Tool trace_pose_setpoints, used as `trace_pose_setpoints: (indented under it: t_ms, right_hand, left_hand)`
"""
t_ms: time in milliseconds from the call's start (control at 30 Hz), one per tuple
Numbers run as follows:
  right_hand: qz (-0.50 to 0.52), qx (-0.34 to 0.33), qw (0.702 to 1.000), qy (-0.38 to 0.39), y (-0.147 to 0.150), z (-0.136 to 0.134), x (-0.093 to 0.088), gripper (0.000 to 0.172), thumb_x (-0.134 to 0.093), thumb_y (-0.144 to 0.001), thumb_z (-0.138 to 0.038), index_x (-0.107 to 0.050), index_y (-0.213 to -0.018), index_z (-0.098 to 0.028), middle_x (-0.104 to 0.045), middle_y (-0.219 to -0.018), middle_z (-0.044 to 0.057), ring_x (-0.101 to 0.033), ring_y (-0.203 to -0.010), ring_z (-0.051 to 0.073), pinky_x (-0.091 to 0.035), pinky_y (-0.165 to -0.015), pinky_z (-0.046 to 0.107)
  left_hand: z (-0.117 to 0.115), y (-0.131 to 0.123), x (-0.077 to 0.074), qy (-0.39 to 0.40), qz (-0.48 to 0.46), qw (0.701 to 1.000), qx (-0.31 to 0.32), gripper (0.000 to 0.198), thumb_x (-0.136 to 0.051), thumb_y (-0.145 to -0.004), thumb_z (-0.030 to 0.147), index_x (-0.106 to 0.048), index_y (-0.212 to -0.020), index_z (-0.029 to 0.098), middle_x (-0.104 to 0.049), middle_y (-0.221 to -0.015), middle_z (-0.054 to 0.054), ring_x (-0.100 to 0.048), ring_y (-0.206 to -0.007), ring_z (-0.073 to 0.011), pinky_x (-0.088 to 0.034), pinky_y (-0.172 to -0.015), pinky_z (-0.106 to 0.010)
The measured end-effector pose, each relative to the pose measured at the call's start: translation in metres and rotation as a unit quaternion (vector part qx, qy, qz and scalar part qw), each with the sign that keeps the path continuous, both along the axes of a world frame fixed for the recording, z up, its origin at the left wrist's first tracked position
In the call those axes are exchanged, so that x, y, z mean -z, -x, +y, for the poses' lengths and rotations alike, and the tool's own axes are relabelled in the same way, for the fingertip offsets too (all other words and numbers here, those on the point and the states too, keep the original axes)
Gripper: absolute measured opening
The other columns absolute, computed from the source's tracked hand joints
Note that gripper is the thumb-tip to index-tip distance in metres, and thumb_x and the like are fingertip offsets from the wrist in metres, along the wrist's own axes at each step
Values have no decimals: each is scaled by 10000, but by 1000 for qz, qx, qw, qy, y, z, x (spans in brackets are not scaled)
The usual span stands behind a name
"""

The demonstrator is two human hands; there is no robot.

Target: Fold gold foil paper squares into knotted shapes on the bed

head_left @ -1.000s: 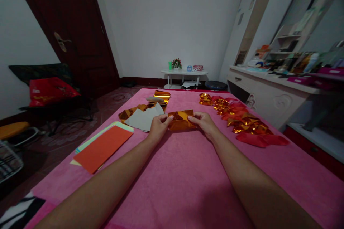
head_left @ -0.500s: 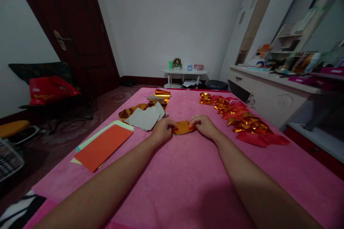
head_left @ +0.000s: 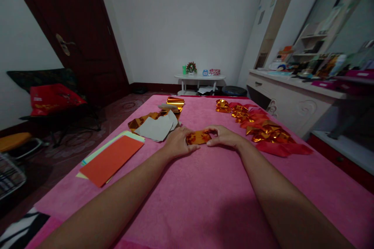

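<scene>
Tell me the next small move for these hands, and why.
Probably press the small, shiny gold foil piece flatter: patchy reflections suggest an uneven surface, and the bare left hand and bare right hand sit at its opposite ends, well placed to steady it.

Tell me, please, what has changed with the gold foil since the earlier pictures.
The gold foil now shows lower and shorter. The left hand and right hand shifted their thumbs from its face to its near edge; both hands remain at its ends. The orange paper stayed put.
</scene>
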State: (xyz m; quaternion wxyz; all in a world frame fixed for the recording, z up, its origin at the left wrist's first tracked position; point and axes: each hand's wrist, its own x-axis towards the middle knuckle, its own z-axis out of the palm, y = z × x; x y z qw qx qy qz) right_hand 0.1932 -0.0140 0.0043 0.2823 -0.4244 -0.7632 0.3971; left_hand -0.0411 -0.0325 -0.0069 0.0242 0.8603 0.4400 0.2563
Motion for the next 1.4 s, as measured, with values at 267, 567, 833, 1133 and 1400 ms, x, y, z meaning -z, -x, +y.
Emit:
trace_pose_setpoints:
  t_ms: [267,567,833,1133,1400]
  right_hand:
    - [-16,17,999,-37,4,4,6,361,-719,-620,-292,-670,-952,-159,-630,-974,43,-568,-920,213,-426,-862,346]
    - [-42,15,998,-34,7,-2,-2,398,-741,-607,-321,-675,-964,-158,-613,-963,39,-556,-903,209,-425,-839,331]
    - [-41,0,998,-55,6,3,2,384,-714,-645,-308,-684,-1000,-161,-626,-977,46,-552,-910,206,-422,-841,331]
    - [-21,30,997,-70,9,1,2,335,-706,-617,-264,-704,-937,-163,-634,-899,37,-556,-845,197,-432,-798,326]
    - [28,72,994,-84,8,3,12,202,-615,-621,-159,-712,-799,-153,-654,-873,45,-588,-822,189,-451,-785,318]
  left_hand:
    - [-1,-2,-2,-4,-4,1000,-11,479,-576,-748,541,-652,-1066,191,-639,-930,-75,-569,-875,-216,-447,-767,-319]
    - [2,-3,-1,11,-36,999,-15,389,-502,-823,490,-687,-999,197,-674,-883,-61,-594,-814,-191,-436,-725,-292]
    - [6,0,-2,40,-64,997,1,326,-436,-888,383,-709,-879,205,-679,-809,-39,-595,-742,-156,-424,-690,-260]
    - [9,-1,3,44,-50,998,-23,162,-571,-789,284,-687,-845,187,-660,-851,-43,-581,-805,-165,-439,-734,-272]
    - [9,-1,3,45,-49,998,-16,165,-563,-770,237,-679,-875,183,-656,-880,-47,-573,-842,-176,-440,-757,-287]
